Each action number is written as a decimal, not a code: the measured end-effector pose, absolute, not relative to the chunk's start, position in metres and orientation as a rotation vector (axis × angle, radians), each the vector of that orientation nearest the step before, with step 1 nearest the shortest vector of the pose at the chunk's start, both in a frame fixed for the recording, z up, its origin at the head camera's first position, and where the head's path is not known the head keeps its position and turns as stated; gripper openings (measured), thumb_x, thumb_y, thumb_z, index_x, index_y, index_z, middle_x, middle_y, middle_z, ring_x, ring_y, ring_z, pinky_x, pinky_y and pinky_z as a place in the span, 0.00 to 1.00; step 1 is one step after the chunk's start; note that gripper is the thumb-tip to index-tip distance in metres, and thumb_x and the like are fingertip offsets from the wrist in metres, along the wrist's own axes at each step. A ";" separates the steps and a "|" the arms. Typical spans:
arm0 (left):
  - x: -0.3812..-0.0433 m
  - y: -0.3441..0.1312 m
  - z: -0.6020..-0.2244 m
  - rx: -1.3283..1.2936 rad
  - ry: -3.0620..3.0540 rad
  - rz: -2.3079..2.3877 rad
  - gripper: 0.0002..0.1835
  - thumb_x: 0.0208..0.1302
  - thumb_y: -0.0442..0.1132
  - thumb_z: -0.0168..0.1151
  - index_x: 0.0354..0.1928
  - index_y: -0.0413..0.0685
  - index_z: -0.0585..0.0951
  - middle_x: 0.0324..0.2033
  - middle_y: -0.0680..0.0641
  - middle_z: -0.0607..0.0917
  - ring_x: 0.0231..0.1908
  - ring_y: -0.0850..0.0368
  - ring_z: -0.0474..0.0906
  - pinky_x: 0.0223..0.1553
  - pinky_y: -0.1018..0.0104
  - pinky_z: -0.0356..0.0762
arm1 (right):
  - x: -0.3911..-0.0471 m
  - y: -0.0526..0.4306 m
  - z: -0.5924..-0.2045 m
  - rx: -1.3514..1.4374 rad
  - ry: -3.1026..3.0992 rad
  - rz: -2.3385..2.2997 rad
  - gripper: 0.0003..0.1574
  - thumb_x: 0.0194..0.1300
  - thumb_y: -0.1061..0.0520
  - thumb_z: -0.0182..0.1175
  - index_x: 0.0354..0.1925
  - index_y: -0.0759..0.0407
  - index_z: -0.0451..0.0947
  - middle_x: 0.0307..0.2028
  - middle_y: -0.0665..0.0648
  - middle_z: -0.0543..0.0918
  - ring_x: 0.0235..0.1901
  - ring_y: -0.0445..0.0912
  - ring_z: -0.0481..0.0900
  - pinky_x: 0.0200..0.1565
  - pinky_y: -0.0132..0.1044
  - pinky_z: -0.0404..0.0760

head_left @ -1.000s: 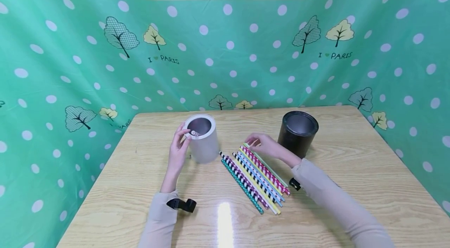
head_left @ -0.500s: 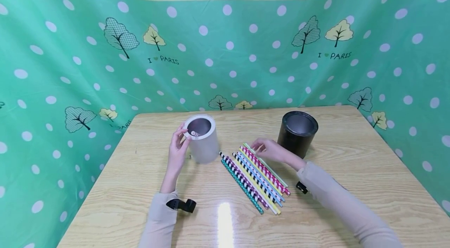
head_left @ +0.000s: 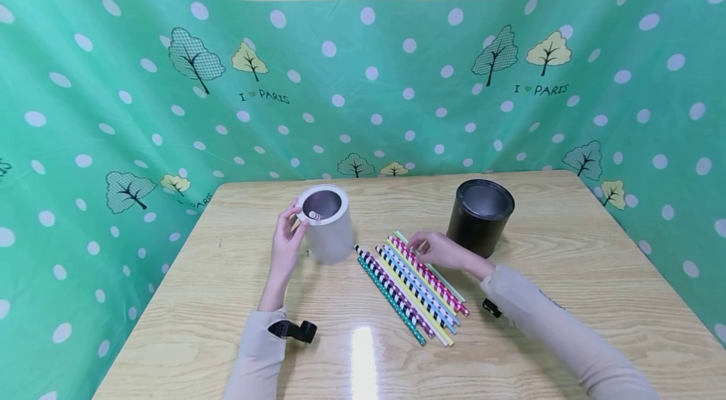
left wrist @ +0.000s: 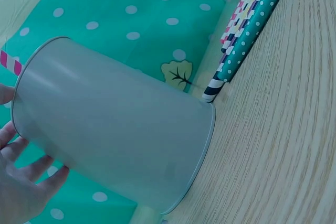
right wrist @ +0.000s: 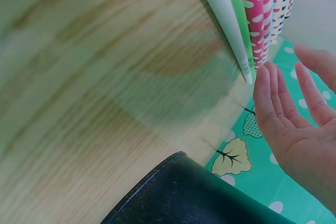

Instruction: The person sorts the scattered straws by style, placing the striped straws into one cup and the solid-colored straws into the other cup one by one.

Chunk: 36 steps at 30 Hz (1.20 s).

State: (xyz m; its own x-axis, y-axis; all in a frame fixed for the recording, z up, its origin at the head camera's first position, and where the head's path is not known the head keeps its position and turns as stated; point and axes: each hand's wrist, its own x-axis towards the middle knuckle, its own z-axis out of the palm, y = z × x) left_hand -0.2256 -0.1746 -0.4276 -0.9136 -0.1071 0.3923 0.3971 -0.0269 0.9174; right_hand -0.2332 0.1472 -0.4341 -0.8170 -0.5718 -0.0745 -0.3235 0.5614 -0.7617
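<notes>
My left hand (head_left: 287, 241) holds the whitish-grey can (head_left: 331, 239) by its left side, thumb and fingers at the rim. A pink-and-white striped straw (left wrist: 10, 63) leans inside the can and pokes out over the rim in the left wrist view. My right hand (head_left: 439, 250) hovers at the upper right end of a row of patterned paper straws (head_left: 416, 290) with its fingers loosely bent. In the right wrist view nothing is between those fingers (right wrist: 283, 103); their tips are close to the ends of the pink spotted straws (right wrist: 254, 11), and contact cannot be told.
A black can (head_left: 479, 220) stands upright behind my right hand, close to the wrist. The wooden table (head_left: 187, 324) bears everything. Behind its far edge hangs a green dotted cloth (head_left: 363, 97).
My right hand has shifted slightly to the right and down along the straws from their top ends. The left hand and the whitish-grey can have stayed put.
</notes>
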 end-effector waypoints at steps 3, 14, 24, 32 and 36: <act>-0.225 -0.175 -0.428 -0.295 -1.922 -1.997 0.18 0.61 0.28 0.50 0.51 0.28 0.63 0.64 0.40 0.58 0.61 0.43 0.56 0.62 0.51 0.54 | -0.233 0.147 -0.437 -0.730 2.482 -1.114 0.16 0.55 0.67 0.57 0.45 0.66 0.73 0.39 0.61 0.78 0.35 0.47 0.76 0.36 0.34 0.78; -0.223 -0.173 -0.427 -0.271 -1.949 -1.987 0.18 0.61 0.29 0.50 0.52 0.30 0.63 0.64 0.42 0.58 0.61 0.46 0.57 0.62 0.54 0.56 | -0.234 0.147 -0.444 -0.727 2.518 -1.055 0.15 0.56 0.66 0.58 0.44 0.63 0.75 0.38 0.57 0.79 0.33 0.43 0.74 0.35 0.32 0.77; -0.223 -0.173 -0.427 -0.258 -1.955 -1.978 0.17 0.61 0.29 0.51 0.51 0.30 0.63 0.64 0.41 0.58 0.61 0.44 0.56 0.61 0.53 0.57 | -0.234 0.148 -0.447 -0.758 2.535 -1.021 0.15 0.54 0.68 0.58 0.43 0.64 0.75 0.38 0.58 0.79 0.30 0.42 0.73 0.31 0.30 0.76; -0.223 -0.174 -0.428 -0.257 -1.946 -1.988 0.17 0.61 0.28 0.50 0.51 0.29 0.63 0.64 0.42 0.58 0.61 0.45 0.57 0.61 0.53 0.57 | -0.234 0.148 -0.449 -0.767 2.563 -0.990 0.16 0.52 0.68 0.58 0.43 0.64 0.75 0.38 0.57 0.79 0.30 0.42 0.73 0.31 0.30 0.75; -0.223 -0.173 -0.428 -0.257 -1.947 -1.990 0.17 0.62 0.29 0.50 0.51 0.29 0.63 0.64 0.42 0.58 0.61 0.45 0.57 0.61 0.52 0.56 | -0.235 0.149 -0.449 -0.798 2.590 -0.957 0.16 0.52 0.68 0.59 0.42 0.64 0.76 0.39 0.57 0.79 0.29 0.41 0.72 0.30 0.29 0.75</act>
State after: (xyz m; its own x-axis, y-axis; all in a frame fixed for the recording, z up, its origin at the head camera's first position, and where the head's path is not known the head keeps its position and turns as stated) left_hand -0.2235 -0.1735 -0.4277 -0.9245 -0.1170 0.3628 0.3653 0.0003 0.9309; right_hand -0.2350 0.1488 -0.4495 -0.8130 -0.5795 -0.0570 -0.4032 0.6309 -0.6629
